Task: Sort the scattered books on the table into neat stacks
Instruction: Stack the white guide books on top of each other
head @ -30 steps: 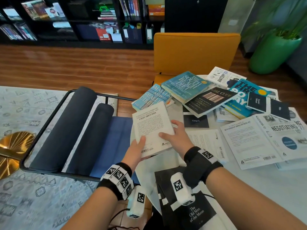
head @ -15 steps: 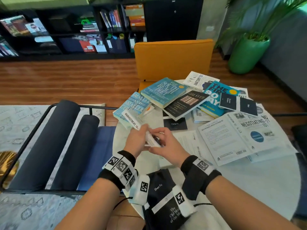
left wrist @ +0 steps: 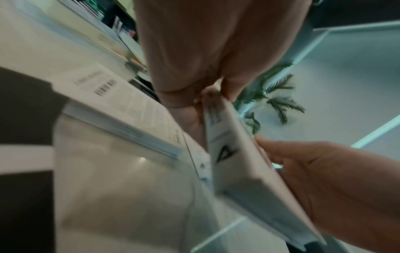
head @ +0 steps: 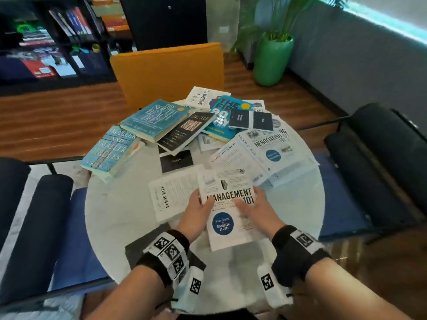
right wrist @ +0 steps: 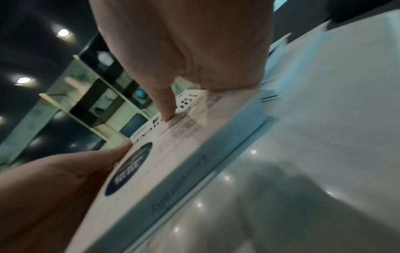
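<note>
Both hands on the white "Management 101" book (head: 227, 211), front cover up, near desk (head: 120, 213) centre toward 6 o'clock. Left hand (head: 198, 210) grip: thumb on cover, fingers under the book's left edge. Right hand (head: 258, 210) grip: thumb on cover, fingers at the right edge. Left wrist view shows the book (left wrist: 236, 164) tilted, near end raised off the desk. Right wrist view shows the thumb tip pressing the printed cover (right wrist: 151, 164).

Just left of it, touching or overlapping: a white book lying back cover up (head: 173, 195). At 12 o'clock: "The South Beach Diet" (head: 153, 118) overlapping a black barcode-cover book (head: 184, 130). At 10 o'clock: "Smaller and Smaller Circles" (head: 111, 151), hanging over the desk edge. At 2 o'clock: "Negotiating 101" (head: 270, 148) on loose white books. Behind the desk at 12: orange chair (head: 168, 70).
</note>
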`<state>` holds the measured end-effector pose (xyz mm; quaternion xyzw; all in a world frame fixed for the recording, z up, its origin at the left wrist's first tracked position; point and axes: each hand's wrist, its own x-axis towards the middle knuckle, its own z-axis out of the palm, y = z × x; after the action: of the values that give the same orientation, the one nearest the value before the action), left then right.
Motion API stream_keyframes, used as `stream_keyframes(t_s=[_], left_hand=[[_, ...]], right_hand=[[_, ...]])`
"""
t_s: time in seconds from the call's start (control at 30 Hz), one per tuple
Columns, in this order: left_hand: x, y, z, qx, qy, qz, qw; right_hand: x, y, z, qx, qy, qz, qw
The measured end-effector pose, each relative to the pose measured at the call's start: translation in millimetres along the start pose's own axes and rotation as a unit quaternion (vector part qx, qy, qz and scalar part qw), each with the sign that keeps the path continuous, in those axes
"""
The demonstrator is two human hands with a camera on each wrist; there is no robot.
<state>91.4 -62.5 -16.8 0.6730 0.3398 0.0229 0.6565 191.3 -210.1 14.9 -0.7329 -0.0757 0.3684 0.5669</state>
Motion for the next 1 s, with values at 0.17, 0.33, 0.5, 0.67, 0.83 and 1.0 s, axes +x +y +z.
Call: stream_keyframes(t_s=[0.17,0.33,0.5,0.67,0.83,1.0], left_hand=[[2.8,-23.3,51.9,0.255,-0.103,0.003,0.962],[3.6,-45.0,77.9,0.354,-0.121,-0.029,0.927],[4.1,-55.6,81.9,0.410,-0.101,-0.037,0.906],[10.8,-60.5,76.8,0.400,-0.102,0.000,0.911],[4.0,-56.7,72.7,0.363,-0.101,0.002,0.926],[1.7,-20.7,52.4,0.347,-0.113,0.012,0.931]], right_hand=[[-30.3,52.4,-35.4,-0.016,0.078,0.046,0.996],[-35.7,99.5,-45.1,-0.151,0.118,0.102,0.976],[-36.1,101.5,-36.9,-0.251,0.165,0.116,0.947],[-25.3,95.2,-35.6,-0.355,0.154,0.148,0.910],[-19.7,90.3,-38.5,-0.362,0.140,0.149,0.910],[-16.4,70.3,-23.5,-0.408,0.185,0.128,0.885]])
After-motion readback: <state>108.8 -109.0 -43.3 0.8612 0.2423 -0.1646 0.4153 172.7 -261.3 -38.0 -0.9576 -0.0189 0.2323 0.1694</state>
